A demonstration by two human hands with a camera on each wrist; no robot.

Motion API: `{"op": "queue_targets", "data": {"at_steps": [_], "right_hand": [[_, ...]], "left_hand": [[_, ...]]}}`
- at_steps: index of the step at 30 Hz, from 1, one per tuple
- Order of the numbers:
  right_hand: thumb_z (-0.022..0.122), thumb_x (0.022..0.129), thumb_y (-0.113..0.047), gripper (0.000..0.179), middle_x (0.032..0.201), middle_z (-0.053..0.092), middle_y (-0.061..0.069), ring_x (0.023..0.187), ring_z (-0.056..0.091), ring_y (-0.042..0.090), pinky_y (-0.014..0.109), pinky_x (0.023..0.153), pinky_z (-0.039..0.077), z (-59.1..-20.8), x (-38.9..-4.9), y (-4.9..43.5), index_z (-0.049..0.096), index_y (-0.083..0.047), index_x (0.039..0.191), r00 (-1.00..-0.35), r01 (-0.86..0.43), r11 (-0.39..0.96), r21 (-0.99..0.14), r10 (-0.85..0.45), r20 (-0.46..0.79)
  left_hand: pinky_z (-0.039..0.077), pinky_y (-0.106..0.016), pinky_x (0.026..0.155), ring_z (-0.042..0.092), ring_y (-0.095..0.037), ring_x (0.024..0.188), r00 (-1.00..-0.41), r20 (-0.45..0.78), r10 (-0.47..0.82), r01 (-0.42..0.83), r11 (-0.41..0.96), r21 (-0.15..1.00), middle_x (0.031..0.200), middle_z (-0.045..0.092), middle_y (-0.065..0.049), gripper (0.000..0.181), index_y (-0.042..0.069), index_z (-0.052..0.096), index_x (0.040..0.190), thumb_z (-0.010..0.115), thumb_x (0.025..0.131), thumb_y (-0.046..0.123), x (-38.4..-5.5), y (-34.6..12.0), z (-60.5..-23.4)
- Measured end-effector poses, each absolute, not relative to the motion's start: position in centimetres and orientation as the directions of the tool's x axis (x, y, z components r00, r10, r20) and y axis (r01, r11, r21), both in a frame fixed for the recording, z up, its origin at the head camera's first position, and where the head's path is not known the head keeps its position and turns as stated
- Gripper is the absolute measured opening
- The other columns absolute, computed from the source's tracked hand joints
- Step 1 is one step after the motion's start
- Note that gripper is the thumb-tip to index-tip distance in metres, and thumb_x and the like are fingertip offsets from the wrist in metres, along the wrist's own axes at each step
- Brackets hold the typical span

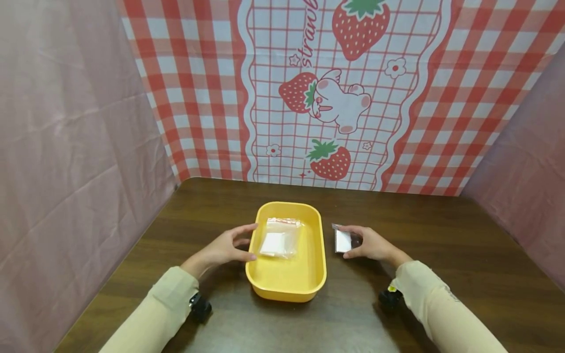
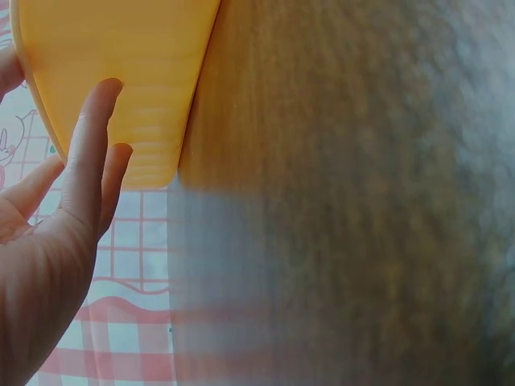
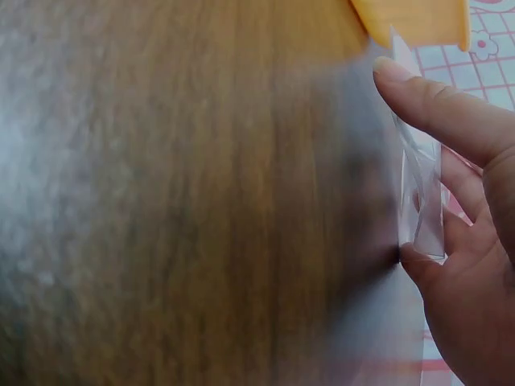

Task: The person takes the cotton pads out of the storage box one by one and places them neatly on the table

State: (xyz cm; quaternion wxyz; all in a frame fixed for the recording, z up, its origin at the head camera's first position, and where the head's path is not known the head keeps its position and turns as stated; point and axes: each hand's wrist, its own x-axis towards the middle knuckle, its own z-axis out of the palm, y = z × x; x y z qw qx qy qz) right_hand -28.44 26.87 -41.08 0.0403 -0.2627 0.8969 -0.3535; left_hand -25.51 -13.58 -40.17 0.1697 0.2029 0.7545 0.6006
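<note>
A yellow plastic bin [image 1: 284, 282] stands on the table. Inside it lies a clear zip bag [image 1: 275, 238] with a white, flat square showing through. At the bin's left side is my left hand [image 1: 222, 250], thumb and forefinger spread along the rim. In the left wrist view its fingers [image 2: 92, 153] extend loosely beside the yellow outer wall. To the right of the bin, my right hand [image 1: 371, 244] grips a small clear plastic packet [image 1: 342, 241] with a white face by its edges, between thumb and fingers. The right wrist view shows this packet [image 3: 422, 193] edge-on, close over the tabletop.
The brown wooden table [image 1: 423, 230] extends on both sides of the bin. Behind it hangs a red-and-white checked cloth [image 1: 207, 98] with strawberry prints. Pale pink cloths [image 1: 79, 147] hang at left and right. Dark wrist devices [image 1: 200, 308] sit below both sleeves.
</note>
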Motion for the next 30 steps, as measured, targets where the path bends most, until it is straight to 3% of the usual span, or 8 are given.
{"op": "queue_targets", "data": {"at_steps": [8, 17, 25, 30], "right_hand": [[0.084, 0.068, -0.025, 0.075, 0.126, 0.051, 0.025, 0.107, 0.049, 0.033, 0.047, 0.09, 0.04, -41.8, -28.7, 27.2, 0.052, 0.0, 0.13, -0.851, -0.466, 0.654, -0.596, -0.516, 0.098], [0.085, 0.066, -0.029, 0.077, 0.125, 0.054, 0.02, 0.108, 0.048, 0.031, 0.044, 0.09, 0.039, -42.4, -28.9, 27.2, 0.052, 0.0, 0.13, -0.831, -0.5, 0.65, -0.572, -0.545, 0.107], [0.085, 0.066, -0.031, 0.081, 0.127, 0.052, 0.022, 0.111, 0.048, 0.034, 0.048, 0.091, 0.04, -42.1, -28.8, 27.0, 0.049, 0.002, 0.131, -0.851, -0.456, 0.649, -0.609, -0.518, 0.086], [0.083, 0.068, -0.028, 0.078, 0.13, 0.05, 0.023, 0.122, 0.042, 0.04, 0.056, 0.097, 0.034, -41.6, -28.7, 26.7, 0.05, 0.002, 0.131, -0.877, -0.421, 0.639, -0.644, -0.467, 0.109]], "left_hand": [[0.05, -0.034, 0.084, 0.043, -0.037, 0.122, -0.857, -0.014, 0.515, 0.106, 0.203, 0.973, 0.145, 0.034, -0.016, 0.077, 0.001, 0.033, 0.143, 0.075, 0.078, 0.005, -25.5, -13.7, -40.2], [0.05, -0.034, 0.084, 0.044, -0.037, 0.121, -0.858, -0.008, 0.514, 0.115, 0.206, 0.972, 0.145, 0.034, -0.016, 0.077, 0.002, 0.034, 0.142, 0.075, 0.078, 0.005, -25.7, -13.7, -40.2], [0.05, -0.034, 0.083, 0.044, -0.037, 0.121, -0.856, -0.007, 0.517, 0.113, 0.202, 0.973, 0.145, 0.034, -0.017, 0.077, 0.001, 0.033, 0.142, 0.075, 0.078, 0.005, -25.6, -13.7, -40.2], [0.05, -0.033, 0.083, 0.044, -0.036, 0.121, -0.856, -0.013, 0.517, 0.106, 0.2, 0.974, 0.144, 0.034, -0.017, 0.077, 0.001, 0.033, 0.143, 0.074, 0.078, 0.004, -25.5, -13.7, -40.1]]}}
